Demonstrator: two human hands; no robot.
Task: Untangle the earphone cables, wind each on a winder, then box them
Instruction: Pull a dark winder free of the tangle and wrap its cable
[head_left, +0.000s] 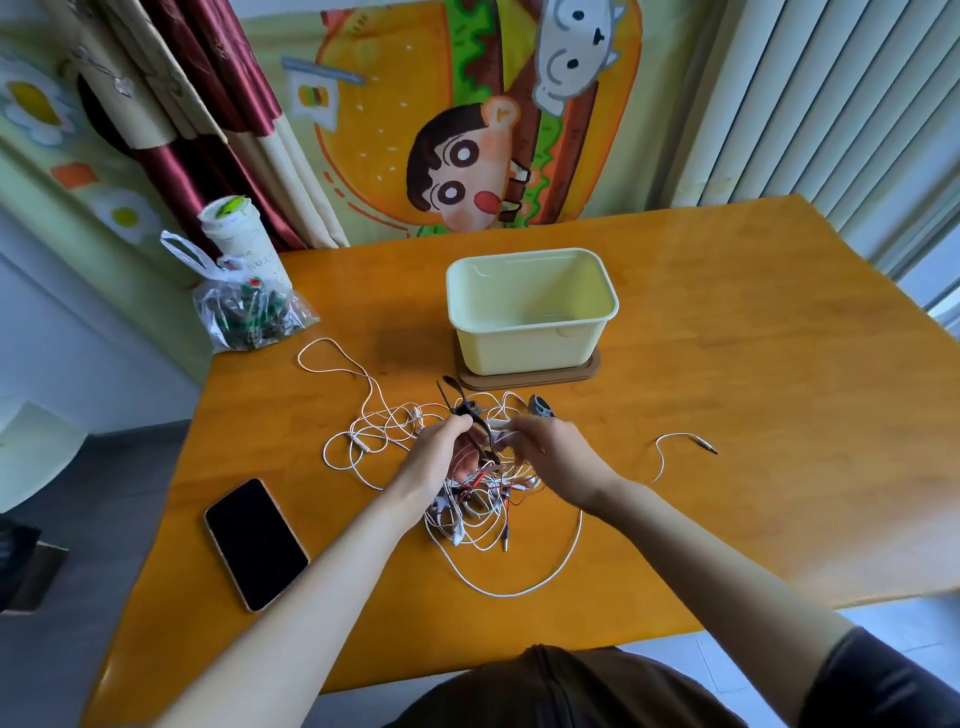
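My left grip (441, 448) is curled round a black winder (470, 415) and a few strands. My right grip (545, 448) pinches a white strand just beside it. Both hang over the cables (467, 512), which lie knotted under the grips and a little nearer me. As I judge it, a wide loop left of the left grip could drag against the phone (255, 543), which sits near the worktop (727, 364) edge, and shove it off. Pulling the grips apart hard would tighten the knot or strain the thin red strands. The plug (704, 446), right of the right grip, could whip as its slack runs in. For room, the left is tight, with phone and edge close. Beyond the grips the box (530, 312) stands open and apart from the cables. Right of the right grip the worktop runs well past the plug before its edge.
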